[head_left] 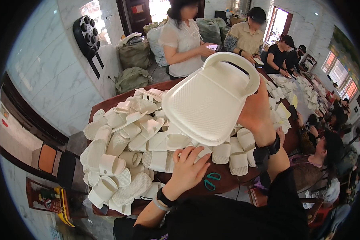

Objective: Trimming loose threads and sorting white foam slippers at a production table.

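One slipper (202, 110) is raised toward 1 o'clock, the right hand (254, 110) clamped on its strap side; a light grip should keep the strap (252, 78) unbent. The left hand (188, 168), at 6 o'clock, has its fingers apart; whether it touches the pile (118, 144), I cannot tell. Right fingertips are hidden. Scissors (206, 183), at the left hand's 4 o'clock, show only handles clearly.
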Available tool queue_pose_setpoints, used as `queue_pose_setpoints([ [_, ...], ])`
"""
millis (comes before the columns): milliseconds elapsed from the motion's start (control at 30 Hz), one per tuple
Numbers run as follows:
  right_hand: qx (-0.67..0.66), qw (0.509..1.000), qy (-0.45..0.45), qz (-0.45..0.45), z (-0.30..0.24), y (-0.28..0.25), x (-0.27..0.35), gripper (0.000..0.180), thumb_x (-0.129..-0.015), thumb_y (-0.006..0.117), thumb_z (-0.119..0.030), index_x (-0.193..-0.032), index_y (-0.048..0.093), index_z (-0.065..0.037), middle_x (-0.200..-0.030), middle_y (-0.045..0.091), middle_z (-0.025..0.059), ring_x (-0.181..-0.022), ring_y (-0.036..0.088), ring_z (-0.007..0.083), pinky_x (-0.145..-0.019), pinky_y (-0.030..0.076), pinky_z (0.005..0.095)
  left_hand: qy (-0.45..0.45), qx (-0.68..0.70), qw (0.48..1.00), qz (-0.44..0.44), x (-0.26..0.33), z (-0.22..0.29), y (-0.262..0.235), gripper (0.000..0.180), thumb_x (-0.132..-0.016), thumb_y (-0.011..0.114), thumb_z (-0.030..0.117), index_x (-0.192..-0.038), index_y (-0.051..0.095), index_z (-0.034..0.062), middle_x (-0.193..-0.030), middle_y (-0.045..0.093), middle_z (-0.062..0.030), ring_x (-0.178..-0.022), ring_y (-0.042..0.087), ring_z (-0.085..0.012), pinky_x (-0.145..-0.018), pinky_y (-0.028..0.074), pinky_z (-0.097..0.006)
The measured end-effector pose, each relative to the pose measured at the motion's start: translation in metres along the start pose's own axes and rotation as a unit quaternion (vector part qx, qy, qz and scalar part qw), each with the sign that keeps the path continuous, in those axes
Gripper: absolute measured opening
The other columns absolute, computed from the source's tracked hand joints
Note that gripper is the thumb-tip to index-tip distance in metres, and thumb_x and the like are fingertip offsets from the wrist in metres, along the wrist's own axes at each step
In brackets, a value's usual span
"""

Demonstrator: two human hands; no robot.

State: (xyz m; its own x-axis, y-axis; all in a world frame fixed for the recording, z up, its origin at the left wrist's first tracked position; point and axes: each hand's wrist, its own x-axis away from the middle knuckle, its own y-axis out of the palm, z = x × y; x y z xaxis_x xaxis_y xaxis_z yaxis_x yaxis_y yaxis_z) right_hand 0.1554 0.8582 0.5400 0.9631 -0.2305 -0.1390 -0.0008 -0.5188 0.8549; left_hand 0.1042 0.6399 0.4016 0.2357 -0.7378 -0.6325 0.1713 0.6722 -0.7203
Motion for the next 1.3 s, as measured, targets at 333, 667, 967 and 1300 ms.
queue_pose_setpoints([
  [333, -0.048, 0.990, 0.029, -0.132, -0.005, -0.001, -0.002, 0.051, -0.092, 0.039, -0.047, -0.125, 0.052, -0.010, -0.124, 0.056, 0.0064, -0.112, 0.054, 0.0242, -0.096, 0.042, 0.0395, -0.156, -0.153, 0.973, -0.069, 0.026, -0.057, 0.004, 0.055, -0.074, 0.069, 0.024, -0.124, 0.051, 0.0101, -0.131, 0.044, -0.0135, -0.119, 0.042, -0.0295, -0.097, 0.025, -0.050],
  [667, 0.112, 0.992, 0.049, -0.015, -0.005, -0.054, 0.006, 0.053, -0.092, 0.039, -0.043, -0.129, 0.047, -0.006, -0.123, 0.056, 0.0104, -0.112, 0.054, 0.0244, -0.097, 0.041, 0.0384, -0.264, 0.355, 0.895, -0.063, 0.048, -0.056, 0.023, 0.061, -0.087, 0.061, 0.032, -0.135, 0.036, 0.0047, -0.138, 0.039, -0.0134, -0.121, 0.042, -0.0257, -0.096, 0.035, -0.040],
  [967, 0.078, 0.979, 0.109, 0.156, 0.054, -0.123, 0.044, 0.052, -0.091, 0.044, -0.040, -0.126, 0.049, -0.002, -0.121, 0.057, 0.0120, -0.108, 0.057, 0.0243, -0.095, 0.044, 0.0370, -0.379, 0.432, 0.809, -0.124, 0.111, -0.098, 0.107, 0.066, -0.084, 0.063, 0.036, -0.137, 0.036, 0.0074, -0.136, 0.041, -0.0141, -0.122, 0.043, -0.0267, -0.097, 0.037, -0.036],
  [1300, 0.090, 0.983, 0.100, 0.123, 0.051, -0.135, 0.064, 0.054, -0.089, 0.048, -0.041, -0.123, 0.050, 0.002, -0.116, 0.059, 0.0153, -0.103, 0.059, 0.0246, -0.089, 0.048, 0.0355, -0.160, 0.023, 0.960, -0.230, 0.082, -0.079, 0.146, 0.064, -0.071, 0.073, 0.030, -0.123, 0.047, 0.0033, -0.124, 0.049, -0.0180, -0.122, 0.039, -0.0352, -0.097, 0.034, -0.046],
])
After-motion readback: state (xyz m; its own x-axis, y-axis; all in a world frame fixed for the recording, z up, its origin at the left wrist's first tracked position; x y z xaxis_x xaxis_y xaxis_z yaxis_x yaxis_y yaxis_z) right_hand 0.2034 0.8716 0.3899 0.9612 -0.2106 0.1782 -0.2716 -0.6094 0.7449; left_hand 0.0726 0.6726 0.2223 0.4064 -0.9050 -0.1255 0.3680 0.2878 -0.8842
